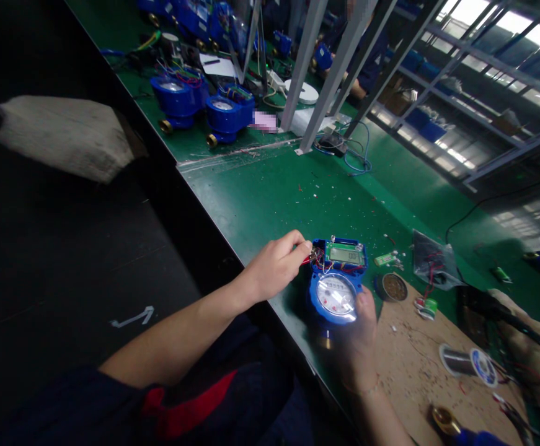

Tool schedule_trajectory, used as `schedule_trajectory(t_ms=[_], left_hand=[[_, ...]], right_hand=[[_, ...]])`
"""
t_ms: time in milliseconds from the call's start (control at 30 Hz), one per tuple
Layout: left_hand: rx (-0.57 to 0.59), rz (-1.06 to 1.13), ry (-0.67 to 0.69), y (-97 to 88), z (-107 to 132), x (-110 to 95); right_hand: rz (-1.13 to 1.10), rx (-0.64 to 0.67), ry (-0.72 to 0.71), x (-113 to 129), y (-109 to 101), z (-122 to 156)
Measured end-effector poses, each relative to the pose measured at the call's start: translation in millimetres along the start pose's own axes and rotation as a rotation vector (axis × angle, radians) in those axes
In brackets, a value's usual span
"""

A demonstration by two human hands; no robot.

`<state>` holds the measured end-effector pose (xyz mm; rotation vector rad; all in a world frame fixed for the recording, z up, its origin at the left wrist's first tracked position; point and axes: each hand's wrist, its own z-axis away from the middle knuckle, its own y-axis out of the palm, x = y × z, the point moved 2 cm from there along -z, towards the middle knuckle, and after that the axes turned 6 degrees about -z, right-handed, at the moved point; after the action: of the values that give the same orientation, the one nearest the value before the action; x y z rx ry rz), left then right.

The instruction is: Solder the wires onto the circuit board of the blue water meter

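A blue water meter point(315, 297) has a round dial with red pointers and, above it, an open housing with a small LCD display point(345, 255) and thin wires. My right hand point(361, 347) grips the meter's right side, thumb beside the dial. At the housing's left edge, the fingers of my left hand point(276, 266) are pinched together next to the wires. A bit of red shows under those fingertips; whether it is a wire or a tool handle, I cannot tell. A brass fitting point(327, 339) sticks out at the meter's lower end.
Two blue meters point(227, 118) stand at the back left, by metal posts point(318, 74). On the right are a brown board point(409, 359), a solder spool point(467, 364), a round tin point(393, 287), a plastic bag point(434, 260) and a green battery point(385, 259). A person works behind the posts.
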<state>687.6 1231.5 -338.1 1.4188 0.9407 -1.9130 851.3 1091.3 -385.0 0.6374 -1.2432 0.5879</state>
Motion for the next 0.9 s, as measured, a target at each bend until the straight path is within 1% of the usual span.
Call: schedule_trajectory(t_ms=[133,233,400,500,567,633,700,733,800,900], left_hand=[[0.033,-0.004,0.001,1.7,9,-2],[0.051,-0.023,0.000,2.7,12,-2],[0.024,-0.024,0.015,0.8,11,-4],[-0.005,-0.030,0.029,-2.1,6,-4],[-0.064,-0.006,0.033,-5.5,0,-1],[-0.135,0.071,0.025,-9.9,-8,5],[-0.171,0.167,0.004,-14.2,-18,12],[-0.166,0.198,-0.011,-16.0,-24,15],[-0.128,0.187,-0.027,-17.8,-39,20],[-0.044,0.039,0.014,-12.7,-68,23]], right_hand=[[0.038,0.008,-0.014,2,0,1],[0.046,0.005,0.001,2,0,1],[0.092,-0.004,-0.063,5,1,2],[0.069,0.000,-0.033,5,2,2],[0.039,-0.010,0.004,5,1,1],[0.031,-0.022,0.024,5,1,1],[0.032,-0.033,0.019,6,1,1],[0.038,-0.032,0.008,6,0,2],[0.043,-0.022,-0.020,6,-2,2],[-0.074,0.016,0.016,-1,-7,0]])
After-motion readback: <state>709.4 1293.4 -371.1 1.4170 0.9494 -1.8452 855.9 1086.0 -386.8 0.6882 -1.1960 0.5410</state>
